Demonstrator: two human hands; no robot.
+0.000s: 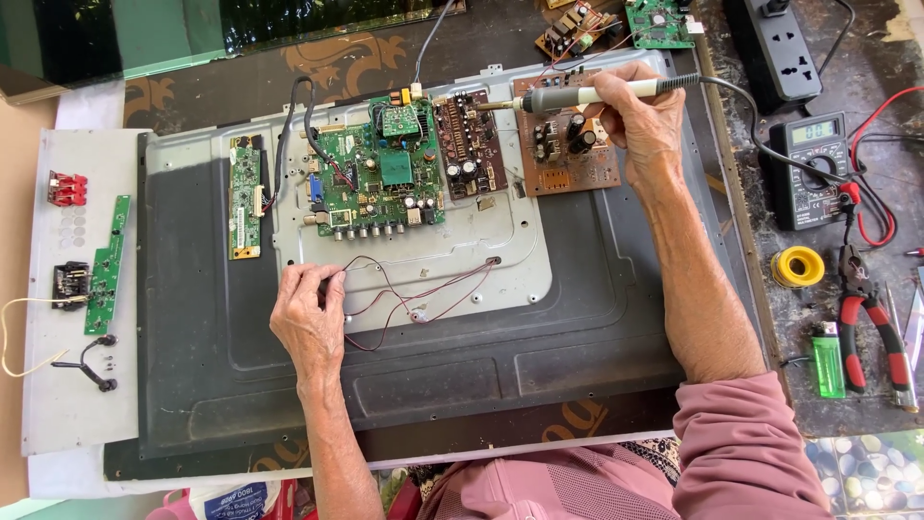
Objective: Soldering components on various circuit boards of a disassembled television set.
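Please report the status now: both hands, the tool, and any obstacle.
Right hand grips soldering iron, tip at brown board. Left hand pinches thin wires. Nothing blocking.

We see bright, even daylight, soft shadows under the arms, sharp focus throughout, and mild glare on the metal panel point(500, 246).
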